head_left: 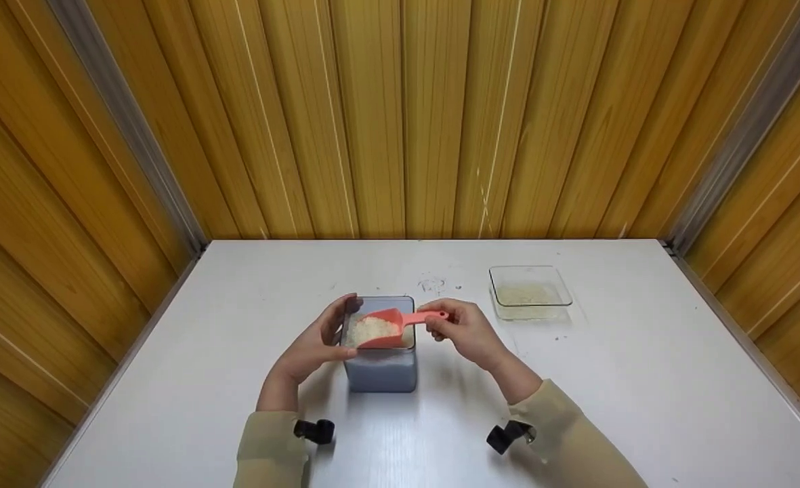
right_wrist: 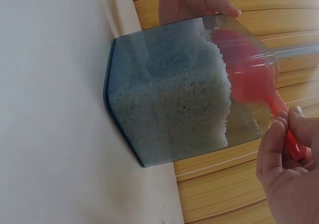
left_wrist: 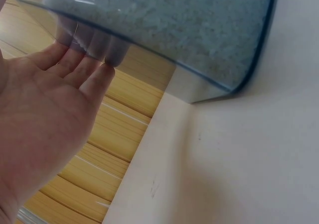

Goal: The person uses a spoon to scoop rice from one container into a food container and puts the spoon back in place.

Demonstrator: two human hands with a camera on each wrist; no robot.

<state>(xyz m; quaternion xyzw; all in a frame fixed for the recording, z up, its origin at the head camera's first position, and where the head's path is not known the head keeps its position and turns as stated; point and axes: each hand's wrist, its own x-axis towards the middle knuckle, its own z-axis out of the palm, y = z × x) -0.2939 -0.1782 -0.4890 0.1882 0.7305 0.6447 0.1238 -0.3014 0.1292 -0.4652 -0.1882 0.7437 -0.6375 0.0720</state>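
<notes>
Pinching red scoop (head_left: 394, 317) by handle (head_left: 418, 316), right fingers (right_wrist: 272, 149) closed | bowl (right_wrist: 245, 82) leftward, inside container (head_left: 381, 374) | left fingers (left_wrist: 95, 84) half-curled round container

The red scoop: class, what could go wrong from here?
Rice might spill: it lies loose in the scoop, which the right hand holds only by its handle.
The scoop could catch the rim of the container, its bowl being inside the walls.
The container might shift if the left hand slips.
</notes>
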